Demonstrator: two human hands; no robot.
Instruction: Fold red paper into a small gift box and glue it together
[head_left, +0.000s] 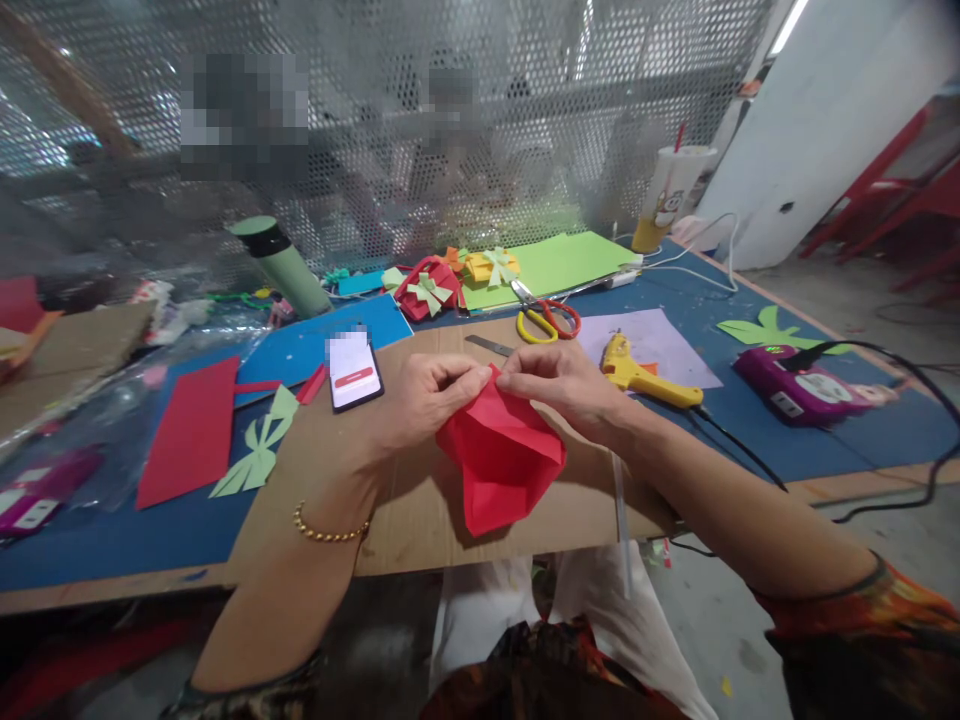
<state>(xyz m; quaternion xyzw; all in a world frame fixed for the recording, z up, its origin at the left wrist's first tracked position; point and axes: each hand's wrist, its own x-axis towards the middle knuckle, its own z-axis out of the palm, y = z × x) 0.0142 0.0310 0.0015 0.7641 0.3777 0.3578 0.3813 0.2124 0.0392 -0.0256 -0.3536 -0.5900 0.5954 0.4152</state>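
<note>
A person's left hand (431,395) and right hand (559,380) meet above a cardboard sheet (405,535), each grip pinched narrow on the upper corner of a folded red paper piece (510,475). The paper hangs open toward the person, directly below the grip, its lowest corner just short of the cardboard's front edge.

That edge lies along the front of the blue bench (896,440), with white trousers (487,620) beneath. Left of the grip, brown cardboard runs to a phone (354,372) and a green paper cutout (259,455). Right of it, a yellow glue gun (651,378) takes up the near ground; blue surface stretches between its handle and a purple box (799,385) by the bench's right edge. Just beyond the grip, red-and-yellow-handled scissors (551,322) close off the far side.

The fingertips screen the pinched corner, and whether the paper's lower corner touches the cardboard cannot be told. The right hand covers one end of a grey metal strip (486,345). Right of the paper, a translucent strip (622,530) juts past the front edge. The phone's screen is partly blurred, and figures behind the perforated screen (360,210) are indistinct.
</note>
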